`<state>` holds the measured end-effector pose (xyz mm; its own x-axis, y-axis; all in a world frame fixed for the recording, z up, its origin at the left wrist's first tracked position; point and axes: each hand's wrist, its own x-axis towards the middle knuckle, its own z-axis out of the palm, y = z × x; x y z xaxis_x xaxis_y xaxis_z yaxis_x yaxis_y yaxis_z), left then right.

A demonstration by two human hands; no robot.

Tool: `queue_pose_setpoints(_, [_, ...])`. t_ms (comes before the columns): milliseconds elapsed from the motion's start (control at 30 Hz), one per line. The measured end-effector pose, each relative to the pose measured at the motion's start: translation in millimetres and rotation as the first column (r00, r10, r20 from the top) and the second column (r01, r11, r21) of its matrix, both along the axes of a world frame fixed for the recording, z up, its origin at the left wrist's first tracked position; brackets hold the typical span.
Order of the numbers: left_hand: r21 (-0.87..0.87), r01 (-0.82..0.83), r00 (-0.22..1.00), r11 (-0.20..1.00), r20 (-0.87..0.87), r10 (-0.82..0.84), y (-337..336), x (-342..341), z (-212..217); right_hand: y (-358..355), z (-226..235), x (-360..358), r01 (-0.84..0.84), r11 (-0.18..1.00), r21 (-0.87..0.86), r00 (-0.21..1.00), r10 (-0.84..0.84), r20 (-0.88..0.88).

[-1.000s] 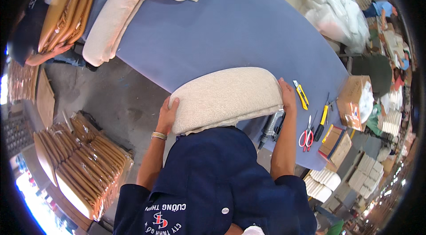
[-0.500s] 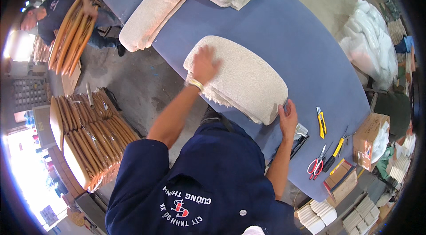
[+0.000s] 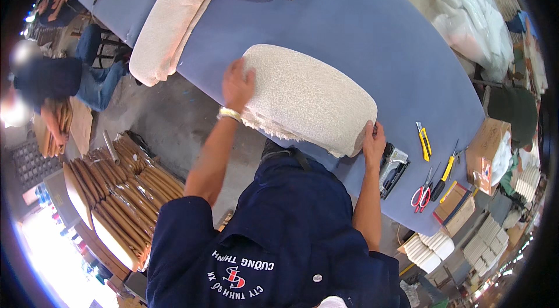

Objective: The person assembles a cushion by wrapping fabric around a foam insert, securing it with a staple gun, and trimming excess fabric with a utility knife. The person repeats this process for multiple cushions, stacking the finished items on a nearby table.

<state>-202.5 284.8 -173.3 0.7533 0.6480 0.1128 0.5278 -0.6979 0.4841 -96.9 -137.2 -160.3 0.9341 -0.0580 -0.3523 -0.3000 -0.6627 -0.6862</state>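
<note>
Head view: our left hand [image 3: 237, 88], loosely open, touches the left end of a cream, fuzzy, round-cornered fabric pad [image 3: 311, 95]; our right hand [image 3: 373, 142] half-curls at its right end, pinching or not we cannot tell, presumably to steady both ends. Pad lies at the flat blue table's [image 3: 332, 22] near edge, moving room spreading beyond, silver-and-black metal staple gun [image 3: 394, 170] just beside our right hand.

own hands [image 3: 237, 84]: 2 | cream pads [image 3: 311, 98]: at least 3 | yellow knives [image 3: 424, 142]: 2 | scissors [image 3: 427, 186]: 1 | staple gun [image 3: 394, 169]: 1
</note>
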Motion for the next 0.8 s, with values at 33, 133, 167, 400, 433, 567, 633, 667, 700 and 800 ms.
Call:
queue_pose_setpoints(33, [-0.221,-0.165,0.982,0.961,-0.127,0.139,14,9,12,3,0,-2,0.042,0.999,0.004,0.999,-0.042,-0.005])
queue_pose_setpoints(133, [-0.474,-0.194,0.981,0.859,-0.105,0.164,41,18,6,2,-10,2,0.172,0.957,0.235,0.983,-0.152,-0.100])
queue_pose_setpoints(167, [-0.541,-0.188,0.982,0.820,-0.085,0.169,43,20,6,7,-6,3,0.196,0.943,0.269,0.979,-0.175,-0.100])
queue_pose_setpoints(400, [-0.956,-0.133,0.897,0.260,-0.005,0.442,-4,-36,58,26,64,75,0.031,0.961,0.275,0.982,-0.081,0.171])
queue_pose_setpoints(433, [-0.980,-0.030,0.906,0.195,0.056,0.419,-17,-52,65,29,72,96,-0.034,0.968,0.248,0.958,-0.039,0.283])
queue_pose_setpoints(567, [-0.990,0.022,0.780,0.136,0.102,0.618,-84,-93,74,73,150,166,-0.317,0.945,0.078,0.773,0.209,0.599])
queue_pose_setpoints(633, [-0.985,0.028,0.741,0.167,0.133,0.658,-101,-103,68,88,167,178,-0.362,0.929,0.082,0.753,0.240,0.612])
queue_pose_setpoints(667, [-0.976,0.060,0.744,0.211,0.185,0.642,-101,-100,74,90,170,182,-0.354,0.930,0.096,0.769,0.231,0.596])
queue_pose_setpoints(700, [-0.962,0.093,0.734,0.257,0.241,0.635,-99,-96,89,93,174,186,-0.361,0.926,0.110,0.778,0.234,0.583])
queue_pose_setpoints(800, [-0.860,0.148,0.763,0.489,0.413,0.497,-84,-78,149,77,141,176,-0.310,0.919,0.243,0.832,0.138,0.537])
